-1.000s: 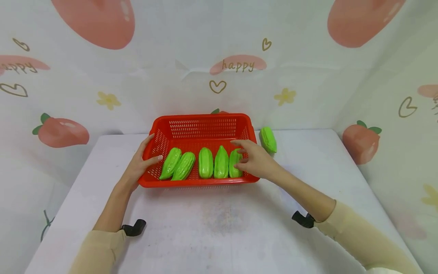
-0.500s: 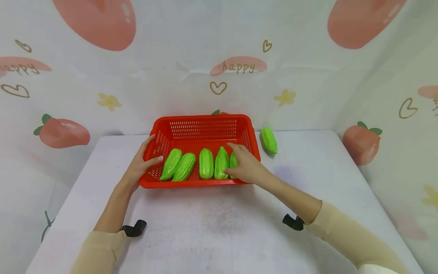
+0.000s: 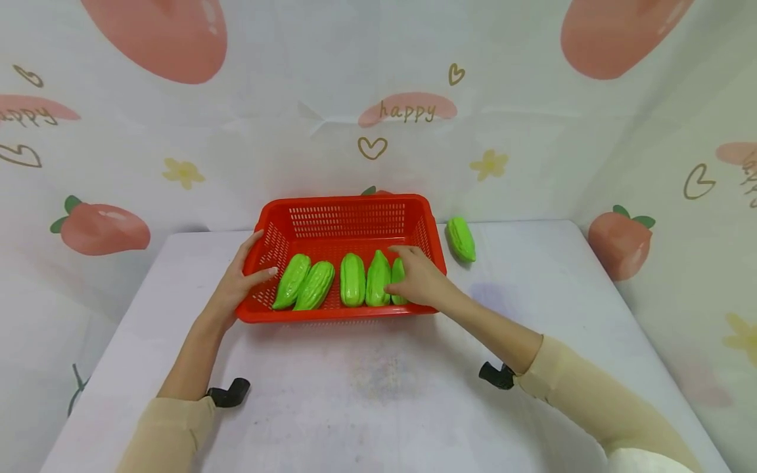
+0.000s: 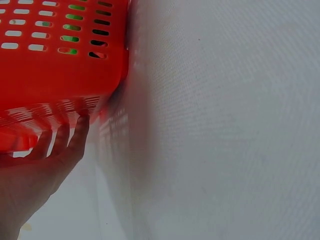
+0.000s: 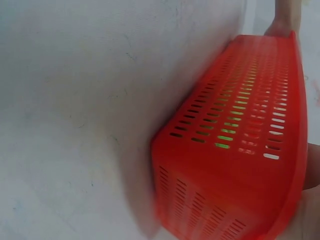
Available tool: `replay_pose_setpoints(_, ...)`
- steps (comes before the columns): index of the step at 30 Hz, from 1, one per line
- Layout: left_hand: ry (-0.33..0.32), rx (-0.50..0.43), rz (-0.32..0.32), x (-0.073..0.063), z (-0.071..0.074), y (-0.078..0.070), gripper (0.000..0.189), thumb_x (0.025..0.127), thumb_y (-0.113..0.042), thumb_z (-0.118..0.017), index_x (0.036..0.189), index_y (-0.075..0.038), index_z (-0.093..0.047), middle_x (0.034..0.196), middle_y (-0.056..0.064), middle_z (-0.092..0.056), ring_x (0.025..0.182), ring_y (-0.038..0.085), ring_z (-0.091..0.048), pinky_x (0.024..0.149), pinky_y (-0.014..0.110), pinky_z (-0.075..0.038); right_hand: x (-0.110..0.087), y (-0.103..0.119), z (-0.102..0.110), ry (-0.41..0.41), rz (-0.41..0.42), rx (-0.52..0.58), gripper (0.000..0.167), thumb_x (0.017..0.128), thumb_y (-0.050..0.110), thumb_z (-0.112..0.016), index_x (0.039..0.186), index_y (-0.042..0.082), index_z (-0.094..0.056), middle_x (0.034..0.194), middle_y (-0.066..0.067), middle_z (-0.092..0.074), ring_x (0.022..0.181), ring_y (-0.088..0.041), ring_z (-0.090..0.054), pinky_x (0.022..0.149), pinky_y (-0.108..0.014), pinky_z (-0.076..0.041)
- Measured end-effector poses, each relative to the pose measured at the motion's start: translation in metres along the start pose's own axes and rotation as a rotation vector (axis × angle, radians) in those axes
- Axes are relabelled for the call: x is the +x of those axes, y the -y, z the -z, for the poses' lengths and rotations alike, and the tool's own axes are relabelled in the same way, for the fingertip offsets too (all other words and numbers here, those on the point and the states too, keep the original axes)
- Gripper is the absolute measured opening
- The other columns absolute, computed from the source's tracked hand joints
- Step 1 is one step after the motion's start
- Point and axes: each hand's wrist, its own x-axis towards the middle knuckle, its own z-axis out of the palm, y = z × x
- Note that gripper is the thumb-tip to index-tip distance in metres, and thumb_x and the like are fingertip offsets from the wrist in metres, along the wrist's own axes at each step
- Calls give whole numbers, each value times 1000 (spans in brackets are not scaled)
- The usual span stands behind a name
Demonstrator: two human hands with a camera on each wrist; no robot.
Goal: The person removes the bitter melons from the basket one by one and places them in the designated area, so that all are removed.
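In the head view my left hand (image 3: pixel 234 281) holds the red plastic basket (image 3: pixel 340 314) at its left end, thumb over the rim. The left wrist view has its fingers (image 4: pixel 79 135) against the slotted outer wall. My right hand (image 3: pixel 418 279) reaches in over the basket's right end. Its thumb and fingers curve round the rightmost green bitter melon (image 3: pixel 399 272), which they partly cover. Beside that one lies another bitter melon (image 3: pixel 378 279), pointed end away. Several lie in a row, among them a bitter melon (image 3: pixel 353 281) near the middle and a slanted bitter melon (image 3: pixel 292 282) at left.
One more bitter melon (image 3: pixel 461 240) lies on the white table (image 3: pixel 378 394) just outside the basket's right rear corner. A printed cloth backdrop (image 3: pixel 331 151) rises right behind the table's far edge.
My right hand has moved left and lower into the basket, closing over the rightmost bitter melon. My left hand and the basket have stayed in place.
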Motion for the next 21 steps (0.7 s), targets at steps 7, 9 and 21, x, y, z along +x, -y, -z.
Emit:
replay_pose_setpoints(7, -7, -7, 9, 0, 0, 2, 78, 99, -24, -61, 158, -41, -13, 155, 13, -26, 125, 23, -40, 87, 24, -54, 17, -3, -5, 73, -7, -15, 78, 82, 20, -80, 149, 8, -42, 149, -17, -44, 143, -33, -32, 110, -51, -38)
replay_pose_setpoints(9, -8, -1, 13, -1, 0, 2, 78, 98, -25, -61, 158, -41, -12, 155, 13, -26, 125, 23, -40, 87, 25, -54, 22, -4, -8, 96, -22, -13, 81, 81, 19, -81, 151, 9, -41, 150, -17, -43, 145, -34, -28, 113, -53, -34)
replay_pose_setpoints(21, -10, 10, 12, 1, 1, 2, 80, 97, -28, -63, 158, -41, -12, 156, 12, -26, 126, 23, -39, 86, 24, -54, 36, -5, -10, 160, -86, -16, 90, 82, 22, -81, 157, 16, -31, 150, -12, -45, 137, -30, -41, 113, -49, -35)
